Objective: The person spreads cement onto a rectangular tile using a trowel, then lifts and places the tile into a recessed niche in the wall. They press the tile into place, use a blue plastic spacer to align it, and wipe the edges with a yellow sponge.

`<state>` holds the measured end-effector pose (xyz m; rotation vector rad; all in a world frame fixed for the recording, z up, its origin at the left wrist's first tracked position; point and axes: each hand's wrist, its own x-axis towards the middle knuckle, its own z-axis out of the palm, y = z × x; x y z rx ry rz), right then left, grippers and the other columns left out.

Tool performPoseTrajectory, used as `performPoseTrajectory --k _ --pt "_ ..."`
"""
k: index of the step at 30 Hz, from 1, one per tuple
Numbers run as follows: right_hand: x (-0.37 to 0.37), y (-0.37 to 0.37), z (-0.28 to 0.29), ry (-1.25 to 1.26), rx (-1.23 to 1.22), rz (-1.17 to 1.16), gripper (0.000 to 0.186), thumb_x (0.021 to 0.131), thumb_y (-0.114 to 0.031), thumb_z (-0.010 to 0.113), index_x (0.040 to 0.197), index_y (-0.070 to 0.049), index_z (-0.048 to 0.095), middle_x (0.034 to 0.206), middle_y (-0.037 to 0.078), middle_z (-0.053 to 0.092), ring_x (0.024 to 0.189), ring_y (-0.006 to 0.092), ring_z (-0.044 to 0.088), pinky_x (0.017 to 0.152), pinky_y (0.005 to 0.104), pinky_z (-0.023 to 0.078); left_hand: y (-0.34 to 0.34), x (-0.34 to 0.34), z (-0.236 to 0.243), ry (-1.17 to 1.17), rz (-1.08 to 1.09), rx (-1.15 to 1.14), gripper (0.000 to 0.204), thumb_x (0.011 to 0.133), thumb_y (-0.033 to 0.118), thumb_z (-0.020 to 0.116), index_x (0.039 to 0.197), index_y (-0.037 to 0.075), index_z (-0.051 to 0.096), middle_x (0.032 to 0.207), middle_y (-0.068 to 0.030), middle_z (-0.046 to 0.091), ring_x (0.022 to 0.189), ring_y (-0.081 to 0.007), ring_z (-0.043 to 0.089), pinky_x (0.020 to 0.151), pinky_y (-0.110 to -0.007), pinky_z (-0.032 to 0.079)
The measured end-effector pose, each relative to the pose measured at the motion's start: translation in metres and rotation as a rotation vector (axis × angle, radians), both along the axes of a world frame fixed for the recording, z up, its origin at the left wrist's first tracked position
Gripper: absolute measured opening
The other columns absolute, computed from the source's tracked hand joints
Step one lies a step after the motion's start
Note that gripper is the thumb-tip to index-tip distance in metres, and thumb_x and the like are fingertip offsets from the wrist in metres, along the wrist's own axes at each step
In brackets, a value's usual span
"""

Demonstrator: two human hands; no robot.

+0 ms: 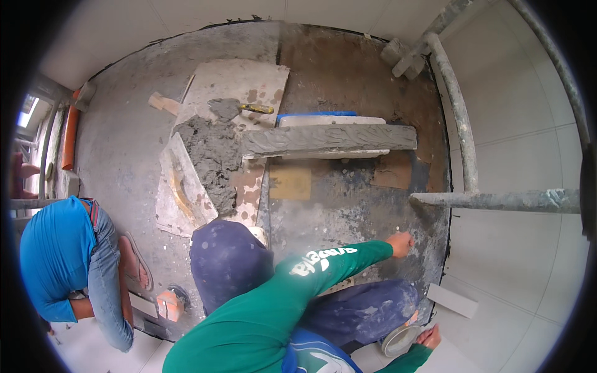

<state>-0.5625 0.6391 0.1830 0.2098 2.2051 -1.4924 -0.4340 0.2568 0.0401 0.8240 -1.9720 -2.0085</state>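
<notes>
My left arm in a green sleeve reaches across to the right, and my left hand (401,244) is closed above the stained floor. Whether its fingers hold anything is too small to tell. Farther down, my right hand (429,336) has curled fingers beside a round pale container (399,340); its grip is unclear. A long strip (329,140) coated in ridged grey mortar lies over white pieces ahead of me. To its left, a mortar heap (208,155) sits on a pale board (217,78), with a yellow-and-black-handled trowel (256,109) and a wooden-handled float (180,177).
Paint-spattered metal poles (457,118) stand at the right along the tiled wall. A narrow white tile piece (452,301) lies near my right hand. At left another person in a blue shirt (56,261) bends down. An orange pipe (70,140) stands behind them.
</notes>
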Motion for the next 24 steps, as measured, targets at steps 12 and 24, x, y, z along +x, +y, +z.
performPoseTrajectory --k 12,24 --pt "0.013 -0.284 -0.040 1.179 0.395 1.103 0.027 0.079 -0.010 0.064 0.104 -0.003 0.067 0.092 0.016 0.068 0.087 0.0354 0.066 0.082 0.0436 0.052 -0.028 0.013 0.045 0.062 0.069 0.647 0.017 0.089 0.012 0.061 0.082 -0.001 0.070 0.067 -0.0135 0.067 0.058 -0.0220 0.068 0.051 -0.035 0.054" --pt "-0.042 -0.524 -0.173 0.349 0.408 1.119 0.067 0.092 -0.059 0.053 0.128 -0.003 0.061 0.130 0.021 0.060 0.125 0.0370 0.053 0.107 0.0442 0.039 -0.136 0.150 -0.019 0.144 1.472 1.018 0.060 0.097 0.055 0.039 0.138 0.011 0.045 0.129 -0.0096 0.055 0.114 -0.0230 0.056 0.088 -0.038 0.042"
